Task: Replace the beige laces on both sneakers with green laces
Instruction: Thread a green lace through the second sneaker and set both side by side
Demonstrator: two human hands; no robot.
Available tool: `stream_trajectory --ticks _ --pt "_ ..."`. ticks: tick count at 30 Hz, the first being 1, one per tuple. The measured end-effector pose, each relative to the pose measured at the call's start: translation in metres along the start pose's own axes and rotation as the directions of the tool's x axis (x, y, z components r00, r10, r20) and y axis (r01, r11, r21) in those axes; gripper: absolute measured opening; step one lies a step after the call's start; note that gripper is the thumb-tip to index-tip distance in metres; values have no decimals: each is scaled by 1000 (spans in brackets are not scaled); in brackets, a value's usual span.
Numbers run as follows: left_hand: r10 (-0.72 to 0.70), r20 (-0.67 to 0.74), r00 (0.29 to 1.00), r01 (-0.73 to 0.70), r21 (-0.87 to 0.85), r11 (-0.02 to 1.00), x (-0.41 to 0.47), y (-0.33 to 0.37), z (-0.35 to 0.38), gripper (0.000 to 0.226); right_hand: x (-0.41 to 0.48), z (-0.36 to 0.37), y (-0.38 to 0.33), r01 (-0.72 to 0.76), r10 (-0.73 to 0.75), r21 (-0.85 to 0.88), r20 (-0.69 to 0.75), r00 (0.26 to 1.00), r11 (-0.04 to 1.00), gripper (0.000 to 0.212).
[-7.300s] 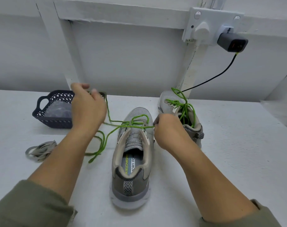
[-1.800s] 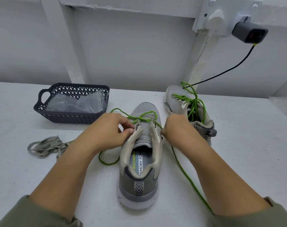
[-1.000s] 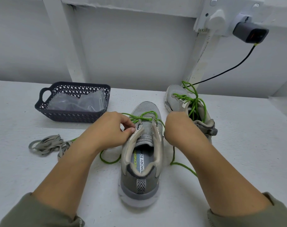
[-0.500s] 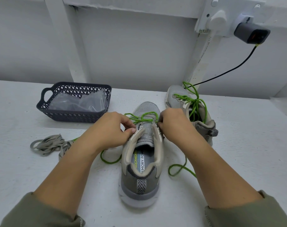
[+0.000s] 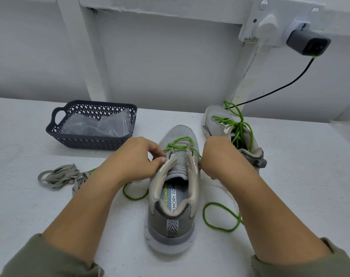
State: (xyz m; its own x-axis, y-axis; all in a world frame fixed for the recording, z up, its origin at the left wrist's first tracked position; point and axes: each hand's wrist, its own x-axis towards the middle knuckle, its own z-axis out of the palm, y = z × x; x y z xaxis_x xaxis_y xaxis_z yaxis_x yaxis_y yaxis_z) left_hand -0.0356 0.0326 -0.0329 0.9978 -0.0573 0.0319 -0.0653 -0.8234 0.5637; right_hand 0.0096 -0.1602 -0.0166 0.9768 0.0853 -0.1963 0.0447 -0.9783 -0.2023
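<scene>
Green lace [image 5: 179, 145] crosses only the lowest eyelets of the near sneaker [image 5: 173, 206], which stands heel toward the viewer on the white table [image 5: 290, 176]; its upper eyelets are bare, so threading of this second shoe looks to be at an early stage. At that sneaker's left eyelet flap the left hand [image 5: 134, 158] pinches the flap's edge between thumb and fingers, steadying it. At its right flap the right hand [image 5: 218, 156] is curled, apparently nipping the lace where it leaves an eyelet, though the fingertips are hidden. Loose green slack loops on both sides of the sneaker. Next, I judge, an end must be fed through the following eyelet and drawn snug. Beyond and right of it stands the far sneaker [image 5: 220, 120], already green-laced; left of it lie the discarded beige laces [image 5: 60, 176]
</scene>
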Motion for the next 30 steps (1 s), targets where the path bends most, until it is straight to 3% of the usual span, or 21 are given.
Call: stream_trajectory --ticks 2,4,6,11,17,19,22,27,30 --pt "7 -81 997 -4 30 1000 2 -1 4 5 4 -1 -3 72 -69 31 -82 994 997 4" --pt "27 -261 965 -13 56 998 7 -3 11 11 5 0 -9 132 -128 41 -99 987 990 18" --pt "36 -356 934 -17 57 998 12 -1 18 15 7 4 -7 151 -143 70 -104 984 986 17" --pt "-23 -258 966 37 52 998 16 5 26 20 4 5 -4 165 -150 112 -136 979 980 14" --pt "-147 -300 942 184 97 978 10 6 26 20 -1 2 -4 165 -146 147 -135 980 975 10" --pt "-101 -331 938 133 74 988 11 4 25 23 -2 1 -4 163 -144 148 -136 980 975 14" --pt "5 -215 977 -7 -8 1000 14 -1 22 25 -2 2 -3 166 -147 129 -142 979 978 17" --pt "-22 -274 961 34 38 999 14 -3 26 24 0 1 -2 181 -162 135 -144 976 974 17" --pt "-2 -269 963 -4 -24 1000 16 -3 25 18 -2 -6 -1 193 -156 176 -206 966 965 17"
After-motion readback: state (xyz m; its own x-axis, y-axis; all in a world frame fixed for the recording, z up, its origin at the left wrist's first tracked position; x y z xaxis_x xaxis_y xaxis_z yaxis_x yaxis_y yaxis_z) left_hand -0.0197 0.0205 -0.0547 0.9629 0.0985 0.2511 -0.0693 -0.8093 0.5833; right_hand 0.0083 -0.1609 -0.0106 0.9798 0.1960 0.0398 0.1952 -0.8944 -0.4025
